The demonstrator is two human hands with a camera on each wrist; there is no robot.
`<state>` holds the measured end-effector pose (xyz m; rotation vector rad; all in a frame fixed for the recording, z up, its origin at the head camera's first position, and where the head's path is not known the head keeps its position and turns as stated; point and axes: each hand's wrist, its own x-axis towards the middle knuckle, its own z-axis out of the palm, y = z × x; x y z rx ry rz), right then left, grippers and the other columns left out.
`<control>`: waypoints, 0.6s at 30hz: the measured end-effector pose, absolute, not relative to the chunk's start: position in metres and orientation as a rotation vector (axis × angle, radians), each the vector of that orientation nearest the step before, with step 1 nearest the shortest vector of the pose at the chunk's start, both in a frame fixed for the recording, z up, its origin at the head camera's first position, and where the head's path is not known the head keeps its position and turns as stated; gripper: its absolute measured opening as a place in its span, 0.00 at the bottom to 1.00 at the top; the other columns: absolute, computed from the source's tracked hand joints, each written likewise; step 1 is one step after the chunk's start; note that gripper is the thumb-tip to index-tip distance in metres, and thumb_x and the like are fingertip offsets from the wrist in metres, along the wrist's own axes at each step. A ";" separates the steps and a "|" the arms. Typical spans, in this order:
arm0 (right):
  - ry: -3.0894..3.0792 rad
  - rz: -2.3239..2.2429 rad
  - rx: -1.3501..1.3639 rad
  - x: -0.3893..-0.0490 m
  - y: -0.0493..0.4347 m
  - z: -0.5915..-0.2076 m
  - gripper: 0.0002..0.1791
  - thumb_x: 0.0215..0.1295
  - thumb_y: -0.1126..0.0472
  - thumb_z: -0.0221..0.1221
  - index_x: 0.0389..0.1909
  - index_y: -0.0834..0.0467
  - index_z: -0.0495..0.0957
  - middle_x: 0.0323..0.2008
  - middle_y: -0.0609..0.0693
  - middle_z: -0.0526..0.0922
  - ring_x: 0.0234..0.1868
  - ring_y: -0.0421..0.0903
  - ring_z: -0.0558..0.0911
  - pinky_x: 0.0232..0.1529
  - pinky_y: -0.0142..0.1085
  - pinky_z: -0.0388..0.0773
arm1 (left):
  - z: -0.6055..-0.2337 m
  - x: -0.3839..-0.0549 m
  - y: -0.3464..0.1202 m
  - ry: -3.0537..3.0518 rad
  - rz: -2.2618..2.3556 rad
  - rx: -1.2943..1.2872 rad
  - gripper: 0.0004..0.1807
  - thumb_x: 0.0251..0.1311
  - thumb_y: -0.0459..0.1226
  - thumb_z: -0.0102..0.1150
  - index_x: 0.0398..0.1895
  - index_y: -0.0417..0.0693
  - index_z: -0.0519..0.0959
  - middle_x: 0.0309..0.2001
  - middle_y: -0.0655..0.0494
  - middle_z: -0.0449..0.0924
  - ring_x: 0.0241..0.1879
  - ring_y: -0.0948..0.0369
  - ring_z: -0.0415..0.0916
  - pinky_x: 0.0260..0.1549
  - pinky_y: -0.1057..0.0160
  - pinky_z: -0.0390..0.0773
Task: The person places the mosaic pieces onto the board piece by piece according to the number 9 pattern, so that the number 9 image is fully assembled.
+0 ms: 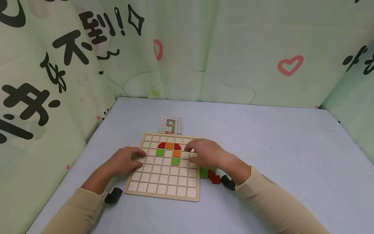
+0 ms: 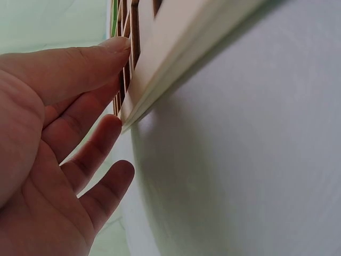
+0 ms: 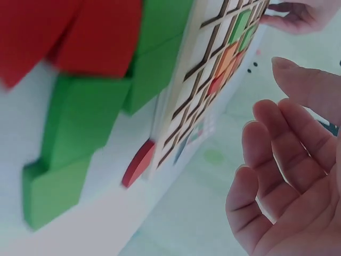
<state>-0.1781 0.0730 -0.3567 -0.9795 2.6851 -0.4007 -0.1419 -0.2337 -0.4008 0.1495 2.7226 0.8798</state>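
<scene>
Six flat red, orange and green tiles [image 1: 169, 146], in the head view, lie toward the far edge of a square pale wooden grid board [image 1: 165, 170], nearer the left edge of the pale worktop [image 1: 277, 146]. Left wrist view: the left hand [image 2: 32, 170] touches the board's left edge, fingers parted. Right wrist view: the right hand [image 3: 314, 200] has empty, loosely curved fingers; thick red and green blocks [image 3: 88, 125] lie beside the board's right edge.

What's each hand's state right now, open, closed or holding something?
Left hand: open, fingertips at the left edge of the wooden grid board.
Right hand: open, holding nothing, over the board's right side.
</scene>
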 end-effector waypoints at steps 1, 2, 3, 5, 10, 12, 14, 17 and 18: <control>2.689 -0.401 -0.980 -0.178 0.076 -0.357 0.17 0.65 0.59 0.65 0.54 0.57 0.81 0.49 0.49 0.83 0.52 0.48 0.79 0.52 0.45 0.77 | -0.401 -0.142 -0.234 2.722 0.882 0.145 0.18 0.59 0.34 0.69 0.53 0.45 0.82 0.60 0.45 0.77 0.67 0.43 0.64 0.63 0.41 0.65; 2.693 -0.401 -0.981 -0.179 0.078 -0.357 0.17 0.65 0.60 0.65 0.54 0.57 0.81 0.49 0.49 0.83 0.51 0.48 0.79 0.51 0.45 0.78 | -0.401 -0.142 -0.233 2.722 0.880 0.147 0.18 0.60 0.34 0.69 0.54 0.45 0.82 0.60 0.45 0.77 0.67 0.43 0.64 0.63 0.41 0.65; 2.696 -0.402 -0.981 -0.179 0.081 -0.357 0.17 0.64 0.60 0.66 0.53 0.58 0.81 0.48 0.49 0.83 0.50 0.48 0.79 0.51 0.45 0.78 | -0.401 -0.142 -0.233 2.723 0.879 0.150 0.18 0.60 0.34 0.69 0.54 0.45 0.82 0.60 0.45 0.77 0.67 0.43 0.64 0.63 0.41 0.65; 2.695 -0.419 -0.969 -0.179 0.085 -0.358 0.17 0.64 0.59 0.66 0.53 0.57 0.81 0.48 0.49 0.83 0.50 0.48 0.79 0.51 0.45 0.78 | -0.401 -0.142 -0.233 2.725 0.878 0.147 0.18 0.60 0.34 0.69 0.53 0.45 0.82 0.60 0.45 0.77 0.67 0.43 0.64 0.63 0.41 0.65; 2.696 -0.437 -0.961 -0.179 0.094 -0.362 0.16 0.63 0.59 0.65 0.51 0.57 0.81 0.46 0.48 0.83 0.47 0.48 0.79 0.49 0.44 0.77 | -0.401 -0.140 -0.234 2.724 0.884 0.153 0.18 0.59 0.34 0.70 0.53 0.45 0.82 0.59 0.45 0.77 0.67 0.43 0.64 0.63 0.41 0.65; 2.696 -0.441 -0.961 -0.179 0.097 -0.364 0.15 0.63 0.59 0.65 0.50 0.57 0.81 0.45 0.48 0.83 0.46 0.47 0.78 0.48 0.43 0.77 | -0.401 -0.140 -0.234 2.723 0.886 0.156 0.18 0.59 0.34 0.70 0.53 0.45 0.82 0.59 0.45 0.77 0.67 0.43 0.65 0.62 0.41 0.65; 2.700 -0.443 -0.960 -0.179 0.100 -0.367 0.14 0.63 0.59 0.65 0.49 0.56 0.82 0.44 0.47 0.83 0.45 0.46 0.79 0.46 0.42 0.78 | -0.401 -0.140 -0.234 2.724 0.887 0.155 0.18 0.59 0.34 0.69 0.53 0.45 0.82 0.59 0.45 0.77 0.67 0.43 0.65 0.62 0.41 0.65; 2.703 -0.447 -0.943 -0.179 0.104 -0.370 0.13 0.63 0.59 0.66 0.48 0.56 0.82 0.44 0.46 0.83 0.45 0.46 0.78 0.46 0.41 0.78 | -0.401 -0.141 -0.234 2.728 0.886 0.158 0.18 0.60 0.35 0.69 0.54 0.45 0.82 0.59 0.45 0.77 0.67 0.43 0.65 0.63 0.41 0.65; 2.704 -0.444 -0.936 -0.178 0.106 -0.371 0.13 0.63 0.59 0.65 0.48 0.56 0.82 0.44 0.46 0.83 0.45 0.46 0.78 0.46 0.41 0.77 | -0.402 -0.141 -0.234 2.729 0.887 0.160 0.18 0.60 0.35 0.69 0.54 0.44 0.82 0.59 0.45 0.77 0.67 0.43 0.65 0.63 0.41 0.65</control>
